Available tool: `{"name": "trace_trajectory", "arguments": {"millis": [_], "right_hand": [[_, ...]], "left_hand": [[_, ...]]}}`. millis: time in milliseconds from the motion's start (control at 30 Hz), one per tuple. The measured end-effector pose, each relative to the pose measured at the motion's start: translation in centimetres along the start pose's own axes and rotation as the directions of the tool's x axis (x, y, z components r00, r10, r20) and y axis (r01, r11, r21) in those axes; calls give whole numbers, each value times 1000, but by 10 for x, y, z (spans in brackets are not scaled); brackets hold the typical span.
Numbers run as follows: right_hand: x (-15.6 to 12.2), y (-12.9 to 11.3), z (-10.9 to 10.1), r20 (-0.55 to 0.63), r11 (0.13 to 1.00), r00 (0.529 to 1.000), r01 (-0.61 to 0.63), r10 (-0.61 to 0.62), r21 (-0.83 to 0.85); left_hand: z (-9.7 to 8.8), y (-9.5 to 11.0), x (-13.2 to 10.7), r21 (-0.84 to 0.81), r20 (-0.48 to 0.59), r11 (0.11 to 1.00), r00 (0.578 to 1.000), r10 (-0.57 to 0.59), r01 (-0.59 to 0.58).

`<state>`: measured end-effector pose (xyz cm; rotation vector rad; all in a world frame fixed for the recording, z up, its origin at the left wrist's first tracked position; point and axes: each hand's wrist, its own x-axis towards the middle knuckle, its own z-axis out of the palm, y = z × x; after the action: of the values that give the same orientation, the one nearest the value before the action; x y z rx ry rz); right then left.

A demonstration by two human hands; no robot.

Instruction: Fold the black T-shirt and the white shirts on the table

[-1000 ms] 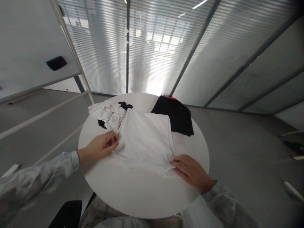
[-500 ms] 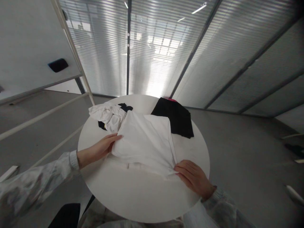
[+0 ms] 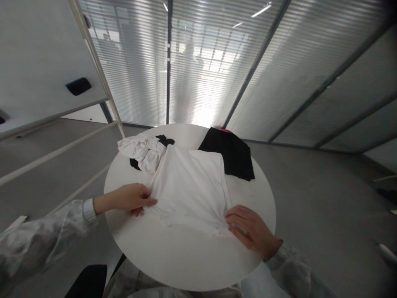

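Observation:
A white garment (image 3: 192, 182), probably a shirt, lies folded over itself on a round white table (image 3: 186, 260). My left hand (image 3: 133, 198) pinches its near left corner between thumb and fingers. At the near right corner, my right hand (image 3: 248, 227) has its fingers closed on the cloth. Soft creases run through the fabric between the two hands, and its near edge is uneven. The exact kind of garment cannot be made out.
Behind the left side sits a crumpled white cloth (image 3: 144, 151) with black fabric (image 3: 166, 140) under and beside it. A folded black garment (image 3: 231, 153) rests at the back right, touching or close to the white one. A whiteboard frame (image 3: 108, 99) stands left of the table.
My left hand has slid down the garment's left edge toward me and now pinches its near corner. The right hand has stayed at its corner, its fingers curled a little more.

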<state>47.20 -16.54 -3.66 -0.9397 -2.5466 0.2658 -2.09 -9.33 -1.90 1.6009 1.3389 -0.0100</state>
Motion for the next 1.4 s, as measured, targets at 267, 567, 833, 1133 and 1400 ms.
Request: {"name": "trace_trajectory", "arguments": {"millis": [267, 567, 833, 1133, 1400], "right_hand": [[69, 51, 21, -342, 742, 718, -665, 606, -83], [86, 62, 51, -322, 674, 593, -641, 738, 367], [83, 73, 50, -376, 651, 549, -718, 747, 247], [122, 99, 31, -380, 545, 449, -815, 809, 196], [119, 96, 28, -459, 525, 409, -837, 789, 156]], "left_hand": [[-45, 25, 61, 410, -553, 912, 801, 227, 25], [-13, 8, 79, 222, -561, 957, 779, 280, -184], [-3, 8, 84, 98, -527, 973, 818, 229, -210], [-6, 50, 135, 228, -772, 973, 604, 198, -28], [-14, 36, 139, 50, -761, 981, 629, 158, -186]]}}
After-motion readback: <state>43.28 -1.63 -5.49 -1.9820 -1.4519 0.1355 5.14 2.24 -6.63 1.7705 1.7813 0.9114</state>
